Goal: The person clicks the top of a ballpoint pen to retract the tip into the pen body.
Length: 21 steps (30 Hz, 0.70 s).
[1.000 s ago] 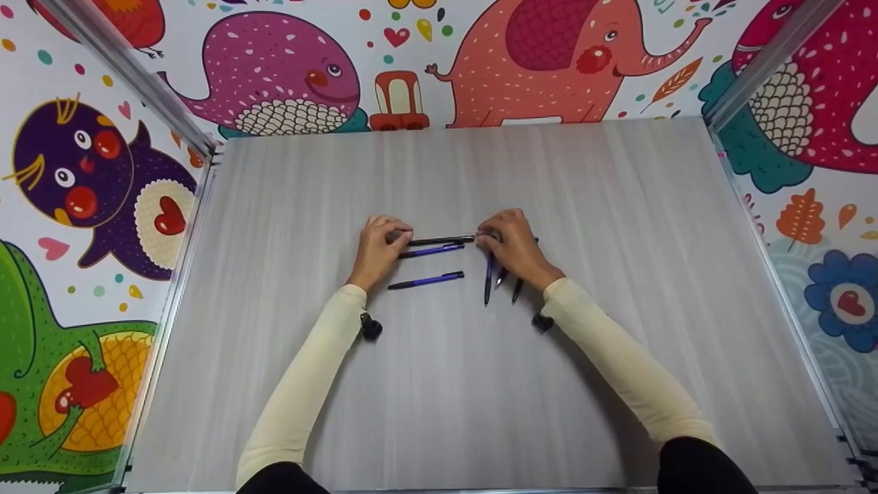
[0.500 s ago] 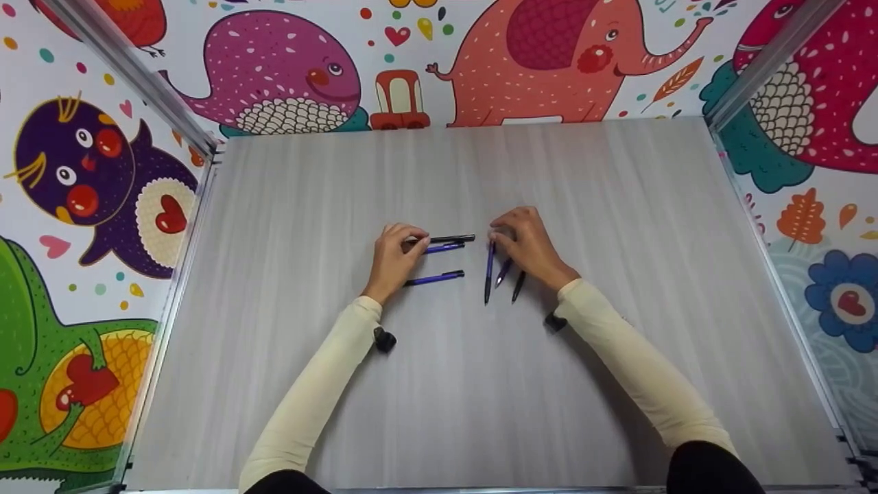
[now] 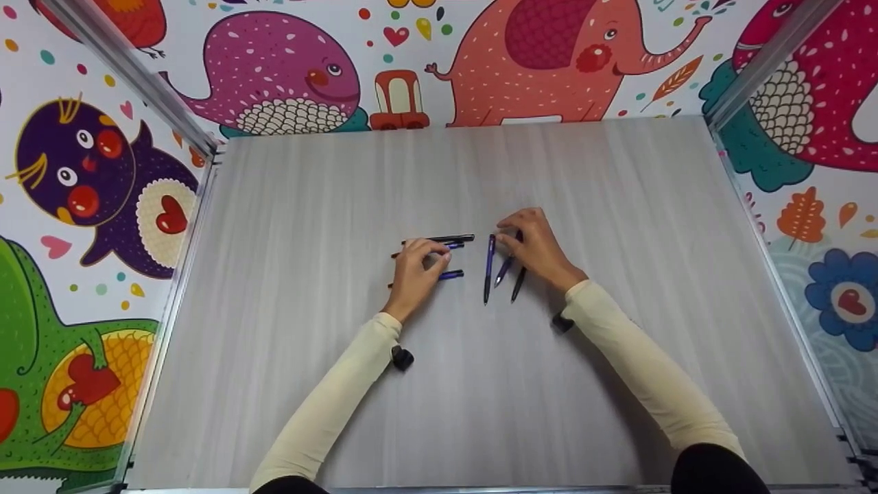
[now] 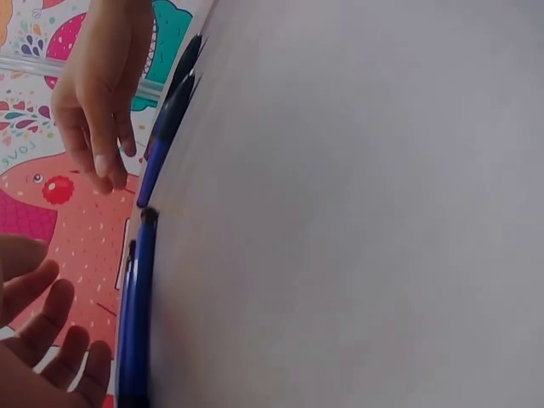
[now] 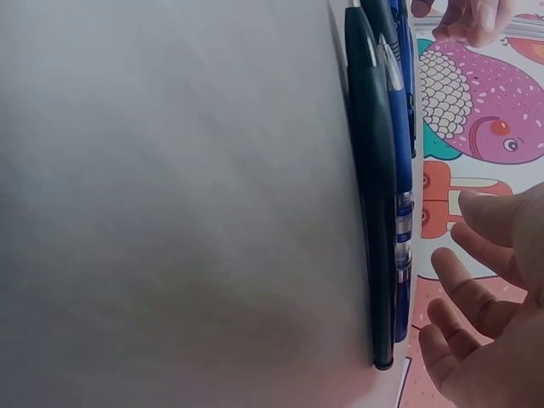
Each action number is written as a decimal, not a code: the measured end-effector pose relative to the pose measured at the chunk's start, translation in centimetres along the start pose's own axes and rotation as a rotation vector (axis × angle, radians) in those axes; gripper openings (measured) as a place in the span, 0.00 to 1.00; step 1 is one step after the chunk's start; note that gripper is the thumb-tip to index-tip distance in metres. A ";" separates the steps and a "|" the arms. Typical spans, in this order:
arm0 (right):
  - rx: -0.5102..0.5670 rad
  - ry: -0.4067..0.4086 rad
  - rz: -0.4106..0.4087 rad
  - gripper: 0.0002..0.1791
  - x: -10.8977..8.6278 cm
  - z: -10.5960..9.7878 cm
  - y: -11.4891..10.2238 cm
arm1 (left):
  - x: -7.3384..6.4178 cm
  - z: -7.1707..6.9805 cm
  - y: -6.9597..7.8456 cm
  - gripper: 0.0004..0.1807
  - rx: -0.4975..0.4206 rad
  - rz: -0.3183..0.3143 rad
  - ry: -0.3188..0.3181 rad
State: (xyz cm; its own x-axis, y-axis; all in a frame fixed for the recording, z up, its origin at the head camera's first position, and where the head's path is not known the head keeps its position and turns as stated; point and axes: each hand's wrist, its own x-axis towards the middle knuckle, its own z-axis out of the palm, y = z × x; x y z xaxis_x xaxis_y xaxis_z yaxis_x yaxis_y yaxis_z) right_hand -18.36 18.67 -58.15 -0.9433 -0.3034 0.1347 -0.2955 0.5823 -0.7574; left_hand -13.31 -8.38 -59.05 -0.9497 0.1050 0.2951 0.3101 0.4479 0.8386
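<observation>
My left hand [image 3: 415,274] hovers over three pens lying crosswise, its fingers loosely bent with nothing between them. A black pen [image 3: 454,238] is farthest back, a blue pen [image 3: 455,245] lies close in front of it, and another blue pen [image 3: 451,274] is nearer me; the hand hides their middles. My right hand [image 3: 540,248], also holding nothing, hangs over three pens pointing toward me: a blue pen [image 3: 489,271], a blue pen with a silver tip [image 3: 503,272] and a dark pen [image 3: 518,285]. The right wrist view shows the dark pen [image 5: 378,178] beside spread fingers.
The pens lie on a wide grey wood-grain table [image 3: 439,405]. Walls printed with cartoon animals stand behind it and at both sides, with metal posts [image 3: 748,79] at the back corners. A small black camera [image 3: 402,358] is worn at the left wrist.
Both hands have let go of the black pen's ends, which stays lying crosswise. My left hand has moved right and toward me over the crosswise pens; my right hand has drawn slightly right.
</observation>
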 end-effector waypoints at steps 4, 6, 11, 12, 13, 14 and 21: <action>-0.010 -0.005 0.002 0.13 -0.1 0.1 0.1 | -0.5 0.7 0.2 0.03 -0.024 0.025 0.003; -0.019 -0.006 -0.007 0.12 -0.1 0.1 0.2 | -0.8 1.3 -0.2 0.03 -0.039 0.038 0.012; -0.050 0.000 -0.043 0.13 0.0 0.2 0.2 | -1.1 2.4 -0.9 0.04 -0.055 0.057 0.035; -0.056 0.001 -0.050 0.13 0.0 0.2 0.2 | -1.2 2.6 -0.9 0.04 -0.054 0.056 0.037; -0.058 0.000 -0.052 0.13 0.0 0.2 0.2 | -1.2 2.6 -0.5 0.05 -0.052 0.052 0.031; -0.063 -0.002 -0.053 0.13 0.0 0.2 0.2 | -1.3 2.7 -0.4 0.04 -0.049 0.052 0.030; -0.095 -0.020 -0.068 0.14 -0.1 0.4 0.4 | -1.6 4.0 0.2 0.05 0.013 0.057 -0.018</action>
State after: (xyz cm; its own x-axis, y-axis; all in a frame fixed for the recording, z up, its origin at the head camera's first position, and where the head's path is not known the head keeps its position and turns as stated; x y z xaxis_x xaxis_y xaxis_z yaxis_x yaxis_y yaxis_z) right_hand -18.31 18.61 -58.75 -0.9175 -0.3595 0.1703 -0.3728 0.6281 -0.6830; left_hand -11.89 -4.87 -61.20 -0.9310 0.1466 0.3341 0.3635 0.4524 0.8144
